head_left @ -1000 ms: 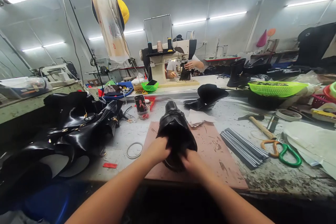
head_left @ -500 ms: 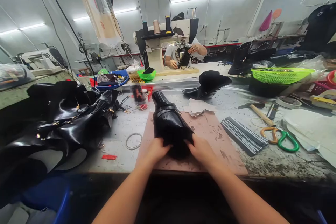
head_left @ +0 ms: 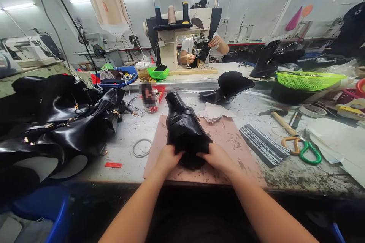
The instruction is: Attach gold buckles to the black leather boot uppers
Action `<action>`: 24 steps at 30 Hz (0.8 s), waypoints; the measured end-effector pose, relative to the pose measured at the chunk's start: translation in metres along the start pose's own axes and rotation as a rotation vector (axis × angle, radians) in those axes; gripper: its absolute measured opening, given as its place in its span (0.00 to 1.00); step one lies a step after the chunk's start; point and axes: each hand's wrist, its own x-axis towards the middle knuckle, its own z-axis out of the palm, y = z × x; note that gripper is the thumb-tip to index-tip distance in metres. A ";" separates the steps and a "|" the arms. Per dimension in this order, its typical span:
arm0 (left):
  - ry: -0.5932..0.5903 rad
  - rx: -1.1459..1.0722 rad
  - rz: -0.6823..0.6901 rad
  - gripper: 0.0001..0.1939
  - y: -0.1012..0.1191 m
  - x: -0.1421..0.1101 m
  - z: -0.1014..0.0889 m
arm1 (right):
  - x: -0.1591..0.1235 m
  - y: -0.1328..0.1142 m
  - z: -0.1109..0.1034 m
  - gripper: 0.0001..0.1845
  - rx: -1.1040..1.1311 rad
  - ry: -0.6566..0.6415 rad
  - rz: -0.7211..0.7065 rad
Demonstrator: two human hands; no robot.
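Note:
A shiny black boot upper (head_left: 186, 127) with straps across it lies on the pinkish work board (head_left: 225, 148), its wide open end towards me. My left hand (head_left: 169, 157) grips the left edge of that end, the thumb bent inward over it. On the opposite edge my right hand (head_left: 215, 155) is closed in the same way. The fingers beneath the leather are hidden. Beyond the board stands another black boot upper (head_left: 230, 85), near a torn piece of pale paper (head_left: 216, 112).
Black boot uppers (head_left: 71, 121) are heaped at left. Grey strips (head_left: 265, 144), scissors (head_left: 309, 152) and a hammer (head_left: 283, 123) lie at right. A white ring (head_left: 142, 148) and red strip (head_left: 113, 164) lie left of the board. Behind, a person works at a sewing machine (head_left: 171, 49).
The camera view has shifted slightly. Both hands keep hold of the boot upper, its open end a little more lifted and spread. Across the table, the other person's hands and black piece have moved.

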 end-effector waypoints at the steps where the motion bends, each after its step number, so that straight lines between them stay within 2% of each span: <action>1: 0.002 0.010 0.001 0.04 0.000 0.000 0.000 | 0.000 0.000 0.000 0.11 0.007 0.001 0.001; 10: 0.085 0.152 0.080 0.04 -0.003 -0.003 0.007 | 0.000 0.000 0.001 0.13 0.006 0.018 0.000; 15: 0.188 0.297 0.191 0.05 -0.007 -0.010 0.012 | -0.001 0.000 0.003 0.13 -0.043 0.013 0.008; 19: 0.315 0.413 0.267 0.09 -0.002 -0.027 0.014 | 0.000 0.000 0.007 0.17 -0.080 0.030 0.029; 21: 0.347 0.441 0.390 0.10 0.004 -0.038 0.018 | 0.000 0.000 0.008 0.19 -0.093 0.033 0.030; 22: 0.325 0.449 0.489 0.10 0.007 -0.043 0.021 | 0.000 0.000 0.007 0.18 -0.097 0.029 0.027; 23: 0.277 0.457 0.584 0.12 0.010 -0.047 0.025 | 0.000 0.000 0.006 0.17 -0.098 0.022 0.023; 24: 0.209 0.465 0.657 0.21 0.012 -0.051 0.029 | 0.000 -0.001 0.003 0.15 -0.096 0.011 0.018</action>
